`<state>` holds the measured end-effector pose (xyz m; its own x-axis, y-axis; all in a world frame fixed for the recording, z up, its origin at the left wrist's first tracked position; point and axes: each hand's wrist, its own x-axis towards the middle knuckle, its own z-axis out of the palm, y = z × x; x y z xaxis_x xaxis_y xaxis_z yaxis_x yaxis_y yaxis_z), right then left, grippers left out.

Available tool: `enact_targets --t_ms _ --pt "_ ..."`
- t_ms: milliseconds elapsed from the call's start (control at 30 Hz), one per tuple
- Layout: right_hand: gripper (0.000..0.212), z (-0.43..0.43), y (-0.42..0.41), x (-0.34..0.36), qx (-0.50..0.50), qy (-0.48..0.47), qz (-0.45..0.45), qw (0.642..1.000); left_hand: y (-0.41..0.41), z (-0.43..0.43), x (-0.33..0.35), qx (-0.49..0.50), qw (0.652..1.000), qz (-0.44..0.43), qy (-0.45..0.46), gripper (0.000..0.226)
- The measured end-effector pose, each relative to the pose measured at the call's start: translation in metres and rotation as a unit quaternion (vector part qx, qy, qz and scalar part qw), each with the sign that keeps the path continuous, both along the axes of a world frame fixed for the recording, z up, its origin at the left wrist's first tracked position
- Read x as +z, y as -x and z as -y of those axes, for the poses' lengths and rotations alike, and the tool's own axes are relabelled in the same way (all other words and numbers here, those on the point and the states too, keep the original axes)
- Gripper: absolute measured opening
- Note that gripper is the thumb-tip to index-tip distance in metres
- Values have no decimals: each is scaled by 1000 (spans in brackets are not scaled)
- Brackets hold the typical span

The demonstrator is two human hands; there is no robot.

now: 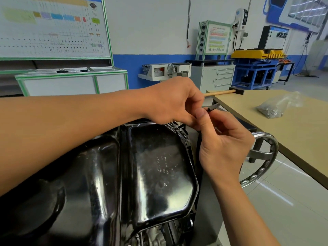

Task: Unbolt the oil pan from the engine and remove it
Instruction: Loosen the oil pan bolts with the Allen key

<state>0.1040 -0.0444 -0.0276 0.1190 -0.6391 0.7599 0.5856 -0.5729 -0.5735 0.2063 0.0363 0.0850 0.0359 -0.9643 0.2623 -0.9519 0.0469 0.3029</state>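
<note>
The single view comes from a wide-angle camera on the person's head, facing forward and tilted down. It sits very near the black oil pan [159, 166], which fills the lower middle. The left hand [170, 102] comes in from the left edge and the right hand [223, 144] from the lower right. They meet at a small dark part [212, 107] just above centre. The wooden table [292, 130] runs along the right, and a wiring-diagram board [53, 27] stands far off at upper left. Straight lines bow near the edges.
</note>
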Motion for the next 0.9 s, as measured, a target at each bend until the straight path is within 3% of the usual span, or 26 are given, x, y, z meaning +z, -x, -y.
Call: enact_targets --t_ms 67,167,300,400,700,767,900 --pt "10 0 0 -1 -9 28 -21 999 -3 -1 -1 -15 1000 -20 -11 5" --pt "15 0 0 -2 -32 68 -61 995 -6 -5 0 -25 998 -26 -45 18" --pt "16 0 -1 -3 -20 54 -43 997 -6 -4 1 -6 1000 -10 -16 2" --pt "4 1 -2 -2 -20 19 -26 999 -5 0 0 5 1000 9 8 17" --pt "18 1 2 -1 -22 75 -62 995 -8 -4 -1 -18 999 -13 -36 11" --pt "16 1 2 -2 -10 69 -52 996 -6 -4 -1 -10 1000 -19 -20 7" --pt "9 1 0 0 -20 29 -16 999 -1 0 -1 9 1000 15 -1 20"
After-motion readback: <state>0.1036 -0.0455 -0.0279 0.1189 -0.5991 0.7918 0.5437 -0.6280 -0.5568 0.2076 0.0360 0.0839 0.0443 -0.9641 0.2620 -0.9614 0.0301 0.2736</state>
